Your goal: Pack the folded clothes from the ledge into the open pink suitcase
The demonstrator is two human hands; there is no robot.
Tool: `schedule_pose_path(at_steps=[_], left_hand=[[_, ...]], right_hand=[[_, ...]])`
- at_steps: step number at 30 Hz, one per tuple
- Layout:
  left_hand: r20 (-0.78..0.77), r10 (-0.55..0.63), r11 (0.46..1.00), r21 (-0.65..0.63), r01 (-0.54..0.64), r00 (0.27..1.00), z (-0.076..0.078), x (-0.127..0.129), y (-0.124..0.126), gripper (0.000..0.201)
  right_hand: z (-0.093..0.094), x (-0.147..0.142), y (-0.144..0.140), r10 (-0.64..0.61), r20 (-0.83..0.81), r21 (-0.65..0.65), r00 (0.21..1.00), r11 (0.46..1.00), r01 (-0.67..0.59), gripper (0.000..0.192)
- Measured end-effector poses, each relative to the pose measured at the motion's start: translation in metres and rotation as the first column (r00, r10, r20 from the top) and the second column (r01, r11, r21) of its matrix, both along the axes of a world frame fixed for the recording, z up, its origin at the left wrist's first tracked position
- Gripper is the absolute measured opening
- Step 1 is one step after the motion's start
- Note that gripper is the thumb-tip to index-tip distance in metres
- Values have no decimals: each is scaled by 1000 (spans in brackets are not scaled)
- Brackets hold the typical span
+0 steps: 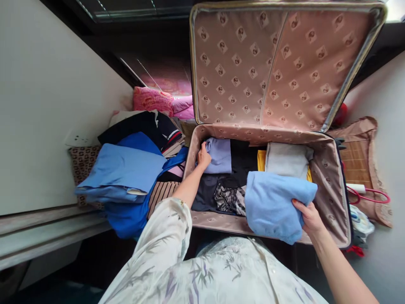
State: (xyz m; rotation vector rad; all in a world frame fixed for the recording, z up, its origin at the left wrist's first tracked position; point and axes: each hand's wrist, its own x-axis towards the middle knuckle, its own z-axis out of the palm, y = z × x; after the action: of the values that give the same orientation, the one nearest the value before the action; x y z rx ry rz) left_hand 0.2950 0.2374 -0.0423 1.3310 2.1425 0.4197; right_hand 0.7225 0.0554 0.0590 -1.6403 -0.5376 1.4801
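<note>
An open suitcase (330,181) with a patterned pinkish lining lies in front of me. My right hand (311,217) grips the edge of a folded light blue garment (275,202), holding it over the front right part of the case. My left hand (204,157) is at the left inner wall, its fingers closed at the edge of a folded lavender-blue garment (220,156). Black clothes (243,162) and a black-and-white patterned garment (230,197) lie beside it. Folded light grey clothing (286,159) rests on something yellow (261,160) at the back right.
The suitcase lid (247,63) stands upright behind. Left of the case is a heap with a folded blue garment (126,169), dark clothes (142,128) and a striped piece (163,194). A pink pillow (152,100) is behind it. A brown mat (357,143) lies on the right.
</note>
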Motion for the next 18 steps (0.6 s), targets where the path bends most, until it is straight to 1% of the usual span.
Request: schedule_pose_path(at_steps=[2, 4, 5, 7, 8, 9, 10, 11, 12, 13, 14, 15, 17, 18], left_hand=[[-27, -26, 998, 49, 28, 999, 1, -5, 5, 80], [-142, -74, 994, 64, 84, 987, 3, -1, 6, 88], [-216, -113, 990, 63, 130, 970, 4, 4, 5, 91], [-348, -223, 966, 47, 254, 910, 4, 17, 0, 89], [-387, -280, 948, 30, 316, 878, 2, 24, -4, 88], [-405, -327, 933, 5, 359, 854, -2, 29, -6, 87], [-404, -365, 922, -31, 386, 839, -7, 33, -9, 89], [-388, -398, 913, -77, 401, 831, -14, 35, -10, 91], [-362, -433, 900, -127, 416, 826, -21, 36, -11, 95], [-330, -468, 884, -174, 434, 820, -29, 35, -12, 98], [-302, -501, 865, -211, 456, 811, -36, 33, -12, 100], [-280, -530, 846, -235, 478, 801, -42, 30, -12, 100], [-266, -562, 825, -244, 509, 783, -51, 26, -11, 100], [-268, -568, 822, -240, 517, 778, -54, 24, -11, 99]], right_hand=[[-4, -3, 14, 80, -52, -3, 995, 997, -81, 52], [-14, -10, 38, 138, -99, 11, 985, 990, -138, 56], [-22, -14, 54, 161, -118, 24, 980, 987, -159, 59], [-43, -25, 92, 208, -126, 55, 970, 978, -202, 64], [-55, -32, 113, 231, -94, 74, 968, 972, -225, 66], [-68, -38, 133, 253, -21, 86, 967, 964, -251, 68], [-81, -45, 151, 265, 101, 90, 959, 958, -274, 71], [-92, -52, 166, 269, 256, 82, 929, 951, -298, 75], [-102, -60, 176, 268, 425, 64, 865, 944, -324, 78], [-110, -68, 183, 264, 590, 37, 764, 935, -352, 80], [-114, -76, 185, 258, 729, 6, 634, 924, -383, 81], [-117, -85, 183, 253, 832, -27, 493, 907, -420, 81], [-119, -103, 174, 250, 939, -96, 236, 849, -520, 77], [-120, -112, 168, 261, 955, -136, 139, 806, -576, 76]])
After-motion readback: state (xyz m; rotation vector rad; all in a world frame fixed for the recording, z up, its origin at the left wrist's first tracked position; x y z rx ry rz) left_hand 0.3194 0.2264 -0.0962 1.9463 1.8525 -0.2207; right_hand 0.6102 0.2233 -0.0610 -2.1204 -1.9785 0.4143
